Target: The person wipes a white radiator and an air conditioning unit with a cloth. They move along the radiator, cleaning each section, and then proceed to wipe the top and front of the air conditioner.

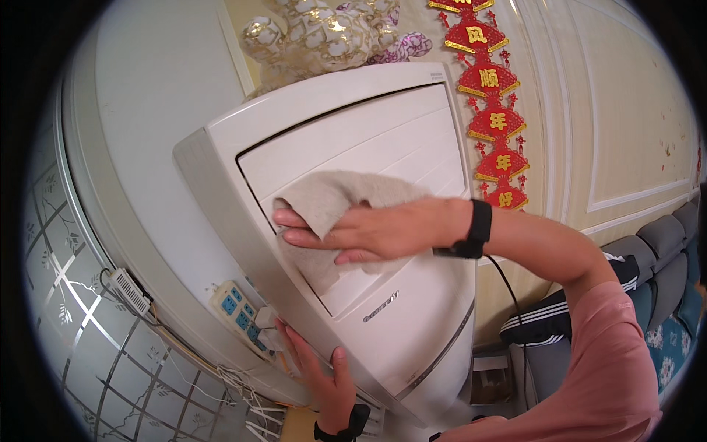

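A beige cloth (337,193) lies bunched against the louvred front panel (409,132) of a white floor-standing air conditioner (425,309). My right hand (353,235) presses on the cloth, its fingers partly tucked into a fold, and a black band circles that wrist. Lower down, my left hand (326,375) rests against the side edge of the unit with its fingers spread, holding nothing; this wrist has a black band too. Plugs (268,326) in a power strip (237,312) are just beyond the left fingertips.
Patterned foil balloons (331,33) sit on top of the unit. Red fan-shaped hangings (491,83) run down the wall at the right. Cables (232,381) and a small white adapter box (130,290) are at the lower left. A black cable hangs by a grey sofa (665,237).
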The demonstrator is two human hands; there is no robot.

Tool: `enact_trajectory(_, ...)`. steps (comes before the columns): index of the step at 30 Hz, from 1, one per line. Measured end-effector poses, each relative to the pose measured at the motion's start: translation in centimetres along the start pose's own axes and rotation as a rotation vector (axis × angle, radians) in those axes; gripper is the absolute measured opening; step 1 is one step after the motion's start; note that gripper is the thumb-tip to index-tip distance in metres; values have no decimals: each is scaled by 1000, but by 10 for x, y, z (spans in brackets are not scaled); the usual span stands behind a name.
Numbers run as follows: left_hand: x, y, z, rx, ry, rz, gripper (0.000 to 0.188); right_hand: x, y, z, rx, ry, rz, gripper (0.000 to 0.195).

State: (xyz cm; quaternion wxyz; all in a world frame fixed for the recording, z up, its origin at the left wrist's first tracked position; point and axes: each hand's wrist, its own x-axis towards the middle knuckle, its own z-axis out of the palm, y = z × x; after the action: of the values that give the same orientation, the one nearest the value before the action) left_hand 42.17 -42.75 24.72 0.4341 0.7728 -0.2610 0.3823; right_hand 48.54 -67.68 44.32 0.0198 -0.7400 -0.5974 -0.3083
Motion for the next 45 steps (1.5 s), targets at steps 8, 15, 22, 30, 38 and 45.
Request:
enact_trajectory(8,-3,13,2,-21,24,-86,84,-5,17,5,-132,-193,-44,55)
enact_trajectory(15,-3,20,6,9,32,-136,85,19,18,-37,-325,94,3,66)
enact_trajectory(22,-6,12,9,57,37,-120,80,30,25,-15,0,19,197,74)
enact_trajectory(30,-8,12,13,-46,-19,-167,80,61,36,-9,-81,434,-54,74)
enact_trajectory(38,-13,6,4,64,-69,-163,80,-83,87,-36,-365,578,421,76)
enact_trajectory(45,-11,9,6,-22,-46,-141,81,-18,55,-25,-572,680,332,74)
